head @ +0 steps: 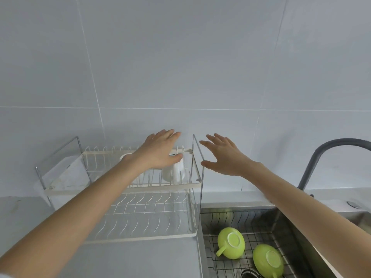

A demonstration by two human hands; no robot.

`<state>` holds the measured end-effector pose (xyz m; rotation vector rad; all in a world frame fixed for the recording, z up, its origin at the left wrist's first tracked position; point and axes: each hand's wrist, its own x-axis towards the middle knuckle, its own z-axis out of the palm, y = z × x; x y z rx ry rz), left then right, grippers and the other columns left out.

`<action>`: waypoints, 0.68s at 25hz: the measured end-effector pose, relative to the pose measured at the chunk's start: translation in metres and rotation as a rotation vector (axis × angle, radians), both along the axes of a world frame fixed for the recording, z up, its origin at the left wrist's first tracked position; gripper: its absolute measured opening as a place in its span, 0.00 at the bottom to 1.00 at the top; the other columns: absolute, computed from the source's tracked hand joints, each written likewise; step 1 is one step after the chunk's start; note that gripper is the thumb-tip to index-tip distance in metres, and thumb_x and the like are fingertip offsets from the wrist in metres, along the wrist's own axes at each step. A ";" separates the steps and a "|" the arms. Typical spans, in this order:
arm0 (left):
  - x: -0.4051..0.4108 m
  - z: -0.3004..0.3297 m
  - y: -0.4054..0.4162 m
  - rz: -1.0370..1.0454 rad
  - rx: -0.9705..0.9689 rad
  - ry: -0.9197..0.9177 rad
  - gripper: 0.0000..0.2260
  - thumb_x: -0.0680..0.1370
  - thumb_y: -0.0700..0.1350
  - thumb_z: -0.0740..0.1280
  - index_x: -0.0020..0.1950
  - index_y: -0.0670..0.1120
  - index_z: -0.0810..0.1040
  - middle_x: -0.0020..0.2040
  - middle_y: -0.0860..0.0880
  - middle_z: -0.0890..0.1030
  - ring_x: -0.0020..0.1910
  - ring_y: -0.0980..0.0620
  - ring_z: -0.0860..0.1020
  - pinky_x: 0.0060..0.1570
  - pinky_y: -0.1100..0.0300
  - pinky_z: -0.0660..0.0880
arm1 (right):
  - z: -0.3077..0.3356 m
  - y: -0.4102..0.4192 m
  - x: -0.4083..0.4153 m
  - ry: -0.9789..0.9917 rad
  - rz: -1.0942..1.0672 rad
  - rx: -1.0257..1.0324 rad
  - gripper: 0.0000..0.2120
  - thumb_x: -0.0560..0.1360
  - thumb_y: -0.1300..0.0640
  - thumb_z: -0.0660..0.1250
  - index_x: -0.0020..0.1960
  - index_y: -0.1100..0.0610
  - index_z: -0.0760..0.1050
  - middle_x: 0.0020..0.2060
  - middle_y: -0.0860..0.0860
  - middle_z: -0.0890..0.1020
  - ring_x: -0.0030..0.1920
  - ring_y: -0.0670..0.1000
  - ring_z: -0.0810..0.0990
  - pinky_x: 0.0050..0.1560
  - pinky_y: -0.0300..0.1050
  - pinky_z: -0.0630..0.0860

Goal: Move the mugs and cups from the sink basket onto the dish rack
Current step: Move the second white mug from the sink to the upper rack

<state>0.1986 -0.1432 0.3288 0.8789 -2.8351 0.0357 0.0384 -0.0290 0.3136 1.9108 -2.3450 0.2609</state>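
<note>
Left hand (160,151) open, empty, above white mug (173,170) on dish rack (124,189) top tier. Right hand (222,157) spread, empty. Two green cups (230,242) upturned in sink basket (255,223).

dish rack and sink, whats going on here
A person is moving cups from the sink to the two-tier white wire dish rack. The left hand is spread over a white mug on the top tier; whether it touches is unclear. The right hand hovers open and empty. Two green cups lie upside down in the wire sink basket.
</note>
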 end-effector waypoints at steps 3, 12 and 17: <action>-0.034 -0.005 0.021 -0.029 0.004 -0.013 0.31 0.78 0.55 0.56 0.75 0.47 0.48 0.78 0.46 0.50 0.77 0.47 0.48 0.75 0.47 0.50 | -0.002 0.027 -0.030 -0.002 -0.040 0.018 0.31 0.77 0.47 0.60 0.74 0.52 0.52 0.77 0.54 0.51 0.77 0.55 0.45 0.76 0.53 0.44; -0.125 -0.037 0.079 -0.077 0.072 -0.072 0.31 0.78 0.55 0.56 0.75 0.48 0.46 0.78 0.46 0.48 0.77 0.46 0.46 0.75 0.47 0.48 | -0.033 0.089 -0.116 -0.043 -0.113 0.099 0.31 0.76 0.45 0.59 0.74 0.51 0.52 0.77 0.54 0.51 0.77 0.55 0.44 0.76 0.53 0.43; -0.162 -0.066 0.100 -0.070 0.141 -0.118 0.31 0.78 0.56 0.55 0.75 0.48 0.44 0.78 0.46 0.46 0.77 0.45 0.45 0.76 0.47 0.47 | -0.059 0.112 -0.154 -0.066 -0.120 0.165 0.31 0.76 0.46 0.59 0.74 0.51 0.51 0.77 0.54 0.51 0.77 0.55 0.45 0.76 0.54 0.44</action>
